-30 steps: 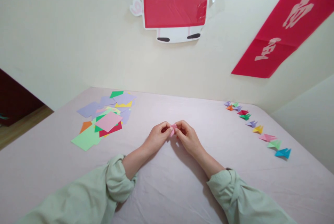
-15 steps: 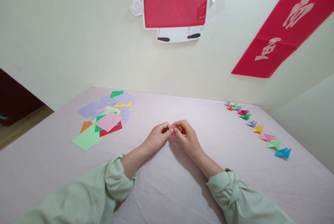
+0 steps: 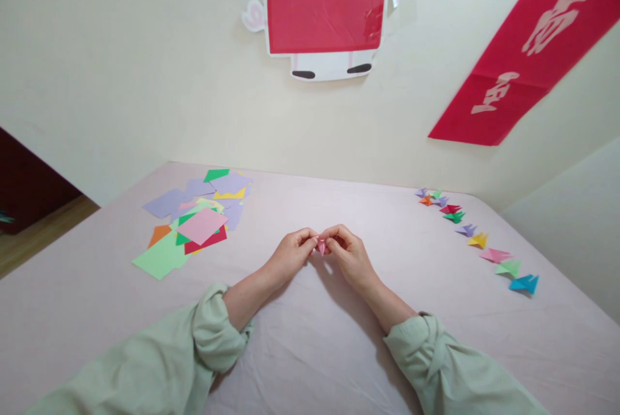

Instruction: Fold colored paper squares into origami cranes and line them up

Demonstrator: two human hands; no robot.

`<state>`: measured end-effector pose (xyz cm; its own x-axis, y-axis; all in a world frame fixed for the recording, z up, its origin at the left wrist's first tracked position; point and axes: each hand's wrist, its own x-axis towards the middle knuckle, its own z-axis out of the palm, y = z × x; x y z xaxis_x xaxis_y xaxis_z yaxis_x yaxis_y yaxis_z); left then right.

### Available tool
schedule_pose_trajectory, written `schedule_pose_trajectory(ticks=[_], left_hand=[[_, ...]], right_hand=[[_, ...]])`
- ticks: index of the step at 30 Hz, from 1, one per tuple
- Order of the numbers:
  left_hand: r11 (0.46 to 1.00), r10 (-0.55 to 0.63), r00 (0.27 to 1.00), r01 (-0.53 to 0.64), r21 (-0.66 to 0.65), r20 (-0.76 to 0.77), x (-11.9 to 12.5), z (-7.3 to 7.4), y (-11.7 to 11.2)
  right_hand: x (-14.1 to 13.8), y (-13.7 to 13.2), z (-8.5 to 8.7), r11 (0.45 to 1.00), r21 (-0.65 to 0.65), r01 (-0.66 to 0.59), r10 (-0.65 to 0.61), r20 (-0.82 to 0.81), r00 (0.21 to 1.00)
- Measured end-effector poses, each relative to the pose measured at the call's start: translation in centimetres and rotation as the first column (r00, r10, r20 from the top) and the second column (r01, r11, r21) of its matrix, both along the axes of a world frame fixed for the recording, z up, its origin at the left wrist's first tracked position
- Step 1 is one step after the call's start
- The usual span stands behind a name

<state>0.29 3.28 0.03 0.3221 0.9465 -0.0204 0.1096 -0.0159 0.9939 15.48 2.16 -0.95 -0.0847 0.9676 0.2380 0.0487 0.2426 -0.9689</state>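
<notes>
Between my two hands, above the middle of the table, is a small folded piece of pink paper [image 3: 322, 246] with a pointed end hanging down. My left hand [image 3: 292, 252] pinches its left side between thumb and fingers. On the other side my right hand [image 3: 351, 256] pinches it the same way, so both hands are closed and nearly touching. The fingertips cover the upper part of the fold.
Loose coloured paper sheets [image 3: 202, 226] lie in an overlapping pile on the left of the pale table [image 3: 290, 363]. Along the right runs a row of several small folded paper figures [image 3: 496, 255]. Behind stands a wall [image 3: 194, 79] with a red banner [image 3: 523, 66].
The right thumb has drawn back slightly from the middle, and the pink paper's downward point now shows between the hands. Both hands keep their place.
</notes>
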Motion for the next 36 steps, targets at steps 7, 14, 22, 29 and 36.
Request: schedule_pose_trajectory(ticks=[7, 14, 22, 29, 36], left_hand=[[0.999, 0.013, 1.0, -0.012, -0.035, 0.024, 0.1, -0.1, 0.0], [0.998, -0.019, 0.999, 0.02, -0.054, 0.03, -0.1, 0.2, 0.0], [0.999, 0.035, 0.999, -0.034, -0.017, 0.021, 0.0, -0.2, 0.1], [0.993, 0.096, 0.994, -0.1, 0.063, 0.06, 0.3, -0.4, -0.6], [0.994, 0.082, 0.995, -0.086, 0.06, 0.06, 0.2, -0.4, -0.6]], right_hand=[[0.2, -0.2, 0.3, 0.995, 0.098, 0.027, -0.039, 0.125, 0.991], [0.5, -0.4, 0.5, 0.969, 0.242, 0.045, -0.113, 0.273, 0.955], [0.5, -0.2, 0.1, 0.997, -0.01, 0.074, -0.073, 0.077, 0.994], [0.4, 0.1, -0.7, 0.993, -0.094, 0.069, -0.058, 0.119, 0.991], [0.6, 0.2, -0.7, 0.997, -0.063, 0.043, -0.031, 0.19, 0.981]])
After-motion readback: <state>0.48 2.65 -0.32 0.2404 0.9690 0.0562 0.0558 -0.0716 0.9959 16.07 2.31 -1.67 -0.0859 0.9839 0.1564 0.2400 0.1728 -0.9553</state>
